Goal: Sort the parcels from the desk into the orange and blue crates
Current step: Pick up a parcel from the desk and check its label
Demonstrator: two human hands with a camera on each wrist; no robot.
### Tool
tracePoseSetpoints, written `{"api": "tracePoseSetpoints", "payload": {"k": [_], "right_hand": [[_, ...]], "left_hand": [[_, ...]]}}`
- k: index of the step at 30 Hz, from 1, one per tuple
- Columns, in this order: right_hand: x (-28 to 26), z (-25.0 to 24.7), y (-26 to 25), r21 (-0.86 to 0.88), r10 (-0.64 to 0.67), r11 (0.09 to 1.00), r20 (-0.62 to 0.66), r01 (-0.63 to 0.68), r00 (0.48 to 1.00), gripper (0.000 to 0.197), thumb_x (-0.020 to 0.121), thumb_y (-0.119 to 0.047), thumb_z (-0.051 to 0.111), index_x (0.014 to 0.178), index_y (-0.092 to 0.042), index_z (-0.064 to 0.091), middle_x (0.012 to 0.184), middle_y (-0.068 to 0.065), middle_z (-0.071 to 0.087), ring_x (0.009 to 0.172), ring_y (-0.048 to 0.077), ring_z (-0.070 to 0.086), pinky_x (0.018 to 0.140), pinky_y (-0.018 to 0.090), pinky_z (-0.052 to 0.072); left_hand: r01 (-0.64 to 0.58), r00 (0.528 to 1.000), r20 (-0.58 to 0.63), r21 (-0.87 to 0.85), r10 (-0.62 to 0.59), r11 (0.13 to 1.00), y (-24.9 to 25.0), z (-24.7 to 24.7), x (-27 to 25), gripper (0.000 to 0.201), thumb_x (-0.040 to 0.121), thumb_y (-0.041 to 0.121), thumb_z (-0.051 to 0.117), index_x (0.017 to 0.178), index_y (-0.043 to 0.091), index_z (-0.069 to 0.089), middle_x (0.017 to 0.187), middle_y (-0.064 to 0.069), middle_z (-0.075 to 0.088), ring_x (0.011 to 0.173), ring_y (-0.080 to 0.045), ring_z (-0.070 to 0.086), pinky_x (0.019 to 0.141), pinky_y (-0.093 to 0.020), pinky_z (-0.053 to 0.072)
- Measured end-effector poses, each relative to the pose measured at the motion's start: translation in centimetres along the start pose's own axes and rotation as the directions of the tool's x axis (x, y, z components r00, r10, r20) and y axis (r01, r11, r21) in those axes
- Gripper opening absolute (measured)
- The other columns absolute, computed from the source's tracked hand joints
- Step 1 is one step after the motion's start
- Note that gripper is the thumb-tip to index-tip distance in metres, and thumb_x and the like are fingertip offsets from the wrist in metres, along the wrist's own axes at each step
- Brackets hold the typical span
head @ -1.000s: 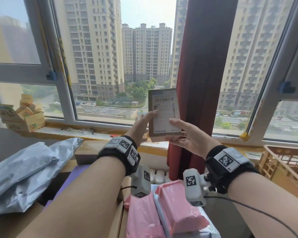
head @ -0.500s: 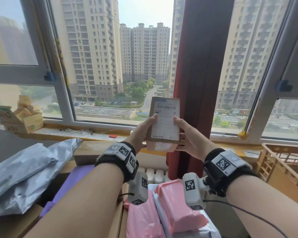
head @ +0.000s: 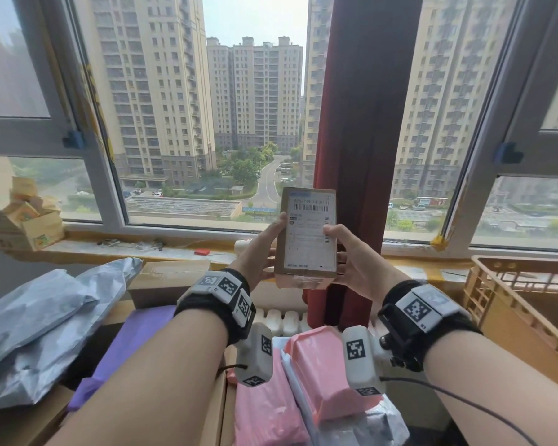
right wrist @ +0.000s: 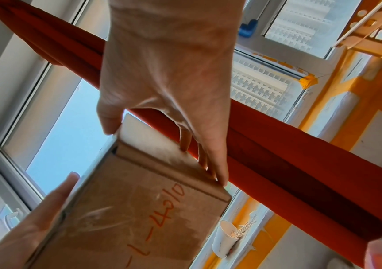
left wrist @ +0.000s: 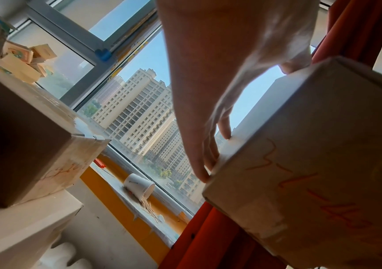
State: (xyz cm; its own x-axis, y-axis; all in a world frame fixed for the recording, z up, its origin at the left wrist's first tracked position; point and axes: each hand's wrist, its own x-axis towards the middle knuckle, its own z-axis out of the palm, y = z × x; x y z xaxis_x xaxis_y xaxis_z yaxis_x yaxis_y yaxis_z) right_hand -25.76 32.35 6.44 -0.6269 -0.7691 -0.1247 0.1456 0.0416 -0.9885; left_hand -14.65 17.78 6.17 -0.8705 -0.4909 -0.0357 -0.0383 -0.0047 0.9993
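Since 0.5 s ago: small brown cardboard parcel w/ white barcode label (head: 307,235) sits lower and more upright in head view, label toward camera. Left hand (head: 259,252) grip: thumb on label face, fingers (left wrist: 204,160) behind, pinching left edge. Right hand (head: 351,259) grip: same, pinching right edge. Parcel held in air before red curtain (head: 361,123), above pink poly mailers (head: 322,375). Orange slatted plastic crate (head: 496,304) at right; grey poly bags (head: 39,317) at left.
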Motion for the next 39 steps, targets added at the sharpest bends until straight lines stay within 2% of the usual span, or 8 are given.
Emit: {"api": "tracePoseSetpoints", "payload": {"k": [11,14,19,23,26,29,34,39], "right_hand": [[-5.5,-3.3,2.9,-0.002,-0.005,1.000,-0.204,0.005,0.979,0.044,0.091,-0.058,0.055,0.118,-0.024,0.060,0.111,0.010,0.070,0.105,0.028,0.064,0.096,0.049,0.049],[-8.2,-4.9,4.0,-0.003,-0.024,1.000,-0.289,0.024,0.957,0.044,0.092,-0.059,0.052,0.121,-0.026,0.058,0.116,0.011,0.066,0.109,0.031,0.062,0.097,0.054,0.048],[-13.2,-8.3,5.4,0.074,0.066,0.996,-0.322,-0.045,0.944,0.051,0.090,-0.059,0.055,0.130,-0.028,0.055,0.122,0.013,0.067,0.109,0.032,0.067,0.063,0.036,0.058],[-16.7,-11.2,6.3,0.117,0.064,0.993,-0.340,-0.025,0.938,0.045,0.090,-0.047,0.062,0.130,-0.028,0.056,0.122,0.012,0.066,0.104,0.029,0.069,0.084,0.050,0.058],[-19.2,-13.5,6.9,0.146,0.033,0.989,-0.385,0.025,0.922,0.046,0.087,-0.037,0.067,0.130,-0.025,0.056,0.121,0.012,0.066,0.110,0.032,0.065,0.097,0.057,0.051],[-22.2,-16.7,7.1,0.158,0.023,0.986,-0.428,0.050,0.903,0.042,0.090,-0.035,0.067,0.129,-0.025,0.056,0.123,0.011,0.065,0.115,0.031,0.062,0.098,0.055,0.051],[-28.4,-23.7,6.5,0.129,0.010,0.990,-0.482,0.060,0.876,0.059,0.084,-0.039,0.071,0.136,-0.022,0.050,0.126,0.011,0.063,0.117,0.031,0.059,0.098,0.053,0.052],[-35.5,-31.5,6.3,0.118,-0.015,0.988,-0.565,0.098,0.825,0.057,0.086,-0.038,0.070,0.135,-0.019,0.051,0.125,0.015,0.060,0.115,0.033,0.060,0.094,0.053,0.054]], "left_hand": [[0.029,0.990,0.140,-0.045,-0.023,0.999,-2.1,6.0,-1.2,0.057,0.083,0.076,0.041,0.113,0.032,0.062,0.111,-0.010,0.070,0.103,-0.031,0.067,0.095,-0.053,0.051],[0.060,0.974,0.220,-0.029,-0.052,0.998,-3.0,8.8,-1.7,0.078,0.064,0.088,0.048,0.117,0.032,0.063,0.111,-0.007,0.071,0.104,-0.029,0.067,0.096,-0.055,0.048],[0.086,0.960,0.270,-0.024,-0.076,0.996,-4.1,13.7,-3.0,0.054,0.086,0.071,0.039,0.110,0.030,0.063,0.105,-0.004,0.070,0.098,-0.021,0.067,0.086,-0.038,0.051],[0.094,0.942,0.323,0.009,-0.092,0.996,-4.6,17.3,-4.5,0.050,0.091,0.066,0.036,0.107,0.027,0.063,0.103,-0.003,0.069,0.096,-0.018,0.066,0.074,-0.031,0.050],[0.088,0.928,0.361,0.034,-0.094,0.996,-4.3,20.6,-5.2,0.065,0.077,0.076,0.041,0.114,0.027,0.063,0.109,-0.006,0.070,0.100,-0.023,0.067,0.087,-0.039,0.053],[0.090,0.911,0.402,0.022,-0.091,0.996,-4.1,25.0,-6.1,0.070,0.072,0.077,0.044,0.118,0.029,0.062,0.111,-0.005,0.071,0.101,-0.024,0.068,0.092,-0.045,0.053],[0.120,0.896,0.429,0.016,-0.115,0.993,-3.3,34.0,-8.3,0.047,0.085,0.068,0.043,0.106,0.031,0.062,0.101,-0.004,0.070,0.090,-0.019,0.067,0.073,-0.034,0.052],[0.126,0.837,0.535,0.022,-0.119,0.992,-2.7,44.4,-10.8,0.059,0.075,0.074,0.048,0.110,0.028,0.060,0.111,-0.006,0.067,0.104,-0.025,0.065,0.098,-0.049,0.048]]}}
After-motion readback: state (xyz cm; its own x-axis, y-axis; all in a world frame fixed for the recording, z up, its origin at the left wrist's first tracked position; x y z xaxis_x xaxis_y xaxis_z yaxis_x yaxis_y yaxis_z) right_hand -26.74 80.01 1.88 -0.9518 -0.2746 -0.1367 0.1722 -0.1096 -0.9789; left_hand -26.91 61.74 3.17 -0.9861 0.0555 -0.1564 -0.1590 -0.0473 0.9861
